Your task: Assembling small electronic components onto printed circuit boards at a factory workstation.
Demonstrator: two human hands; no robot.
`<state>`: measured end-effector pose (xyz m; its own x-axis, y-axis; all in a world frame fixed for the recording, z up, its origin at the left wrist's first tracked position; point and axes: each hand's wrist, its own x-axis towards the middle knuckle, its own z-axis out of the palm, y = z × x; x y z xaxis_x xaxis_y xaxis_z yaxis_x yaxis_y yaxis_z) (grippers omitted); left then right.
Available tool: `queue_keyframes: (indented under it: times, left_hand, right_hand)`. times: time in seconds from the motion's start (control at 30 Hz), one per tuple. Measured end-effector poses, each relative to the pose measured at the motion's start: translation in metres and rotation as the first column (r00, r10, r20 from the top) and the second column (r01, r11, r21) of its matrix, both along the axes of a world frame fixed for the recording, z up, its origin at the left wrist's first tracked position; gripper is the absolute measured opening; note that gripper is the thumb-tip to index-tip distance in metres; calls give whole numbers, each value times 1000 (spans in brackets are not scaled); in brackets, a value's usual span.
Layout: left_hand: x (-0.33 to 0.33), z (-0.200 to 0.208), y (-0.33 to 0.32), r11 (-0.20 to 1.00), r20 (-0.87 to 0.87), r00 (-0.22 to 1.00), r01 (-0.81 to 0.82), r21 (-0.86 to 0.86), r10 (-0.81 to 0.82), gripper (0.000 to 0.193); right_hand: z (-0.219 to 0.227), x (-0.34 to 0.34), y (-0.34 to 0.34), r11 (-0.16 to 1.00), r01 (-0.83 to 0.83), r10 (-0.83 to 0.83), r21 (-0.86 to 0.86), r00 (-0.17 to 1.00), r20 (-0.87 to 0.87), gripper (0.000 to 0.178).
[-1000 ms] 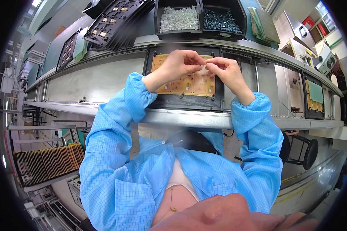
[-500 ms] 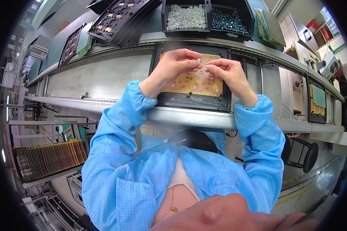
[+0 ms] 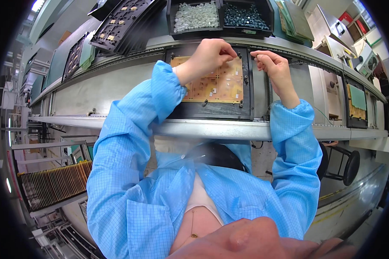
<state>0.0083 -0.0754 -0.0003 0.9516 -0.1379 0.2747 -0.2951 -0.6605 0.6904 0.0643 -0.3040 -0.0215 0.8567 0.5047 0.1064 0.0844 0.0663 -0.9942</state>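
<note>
A yellow-brown circuit board (image 3: 224, 86) lies in a black carrier frame (image 3: 229, 111) on the rail line in front of me. My left hand (image 3: 212, 54) is over the board's far part, its thumb and forefinger pinched close to the far right corner. Whatever is in that pinch is too small to make out. To the right, past the carrier's edge, my right hand (image 3: 274, 71) is raised with thumb and fingers drawn together. Its fingertips hide anything they may hold. Small parts and white labels show on the board's near half.
Beyond the rail stand a black bin of white parts (image 3: 196, 16) and one of dark blue parts (image 3: 246, 18). Stacked black trays (image 3: 125, 26) lie far left, green sheets (image 3: 291, 21) far right. Another carrier (image 3: 356, 108) sits right. A rack of boards (image 3: 56, 183) stands lower left.
Both hands were close together over the board, a small whitish piece at the left fingertips. The left hand has moved to the far right corner; the right has moved right, off the board.
</note>
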Motion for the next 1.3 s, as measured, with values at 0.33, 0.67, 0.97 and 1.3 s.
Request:
queue_keyframes:
  times: [0.33,0.67,0.97,1.3]
  left_hand:
    - [27,-20,-14,966,31,1000,-14,260,6,19]
    - [33,-15,-23,926,3,1000,-22,378,22,19]
    - [57,6,38,915,536,812,-369,165,231,7]
    - [111,1,91,632,138,933,-330,701,333,15]
  right_hand:
    - [-8,-1,0,993,-35,44,111,996,-79,28]
    - [-8,2,0,985,37,-28,169,998,-58,27]
    - [-16,6,-9,983,33,0,180,983,-183,27]
    - [-23,11,-8,998,10,0,55,985,-172,27]
